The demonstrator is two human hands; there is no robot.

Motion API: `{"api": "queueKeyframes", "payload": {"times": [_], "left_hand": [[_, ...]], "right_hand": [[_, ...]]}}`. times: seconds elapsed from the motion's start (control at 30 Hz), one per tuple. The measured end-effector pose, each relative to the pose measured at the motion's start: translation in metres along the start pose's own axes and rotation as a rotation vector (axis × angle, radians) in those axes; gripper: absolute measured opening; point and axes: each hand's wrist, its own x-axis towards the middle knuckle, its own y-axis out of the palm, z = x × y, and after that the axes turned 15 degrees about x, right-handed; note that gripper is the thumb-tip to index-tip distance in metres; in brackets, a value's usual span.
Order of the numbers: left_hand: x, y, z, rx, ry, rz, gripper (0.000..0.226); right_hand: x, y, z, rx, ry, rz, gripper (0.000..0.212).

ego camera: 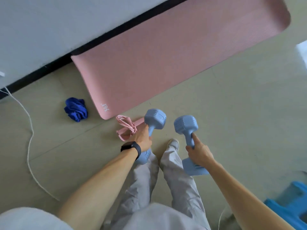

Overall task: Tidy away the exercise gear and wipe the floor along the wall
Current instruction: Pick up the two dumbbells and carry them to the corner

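Note:
My left hand [143,140] grips the handle of a light blue dumbbell [155,118], lifted off the floor. My right hand [198,152] grips a second light blue dumbbell [186,124], held in the air to the right of the first. A pink yoga mat [174,58] lies flat along the wall's black skirting [41,70]. A bundled pink skipping rope [126,128] lies on the floor just beyond my left hand. A crumpled blue cloth [76,109] sits on the floor left of the mat.
A white cable [30,138] trails across the floor at the left. Something bright blue and plastic [292,208] stands at the lower right. My legs and one shoe [173,144] are below the dumbbells. Pale floor tiles [240,105] stretch to the right.

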Motion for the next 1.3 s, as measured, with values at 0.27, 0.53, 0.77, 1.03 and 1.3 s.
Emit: {"api": "queueKeyframes", "payload": {"times": [0.27, 0.53, 0.77, 1.03, 1.3], "left_hand": [[-0.135, -0.165, -0.067, -0.002, 0.117, -0.312, 0.044], [-0.199, -0.260, -0.191, -0.226, 0.413, -0.431, 0.040], [-0.204, -0.290, -0.344, -0.325, 0.613, -0.379, 0.044], [-0.187, -0.319, -0.562, -0.325, 0.768, -0.322, 0.048], [-0.152, -0.369, -0.731, -0.350, 0.902, -0.324, 0.050]], "right_hand": [[-0.159, -0.090, 0.050, 0.304, -0.214, -0.293, 0.055], [-0.250, -0.191, 0.033, 0.582, -0.382, -0.480, 0.053], [-0.276, -0.321, -0.019, 0.866, -0.546, -0.671, 0.052], [-0.268, -0.524, -0.080, 0.921, -0.567, -0.797, 0.051], [-0.238, -0.691, -0.091, 1.010, -0.630, -0.911, 0.052]]}}
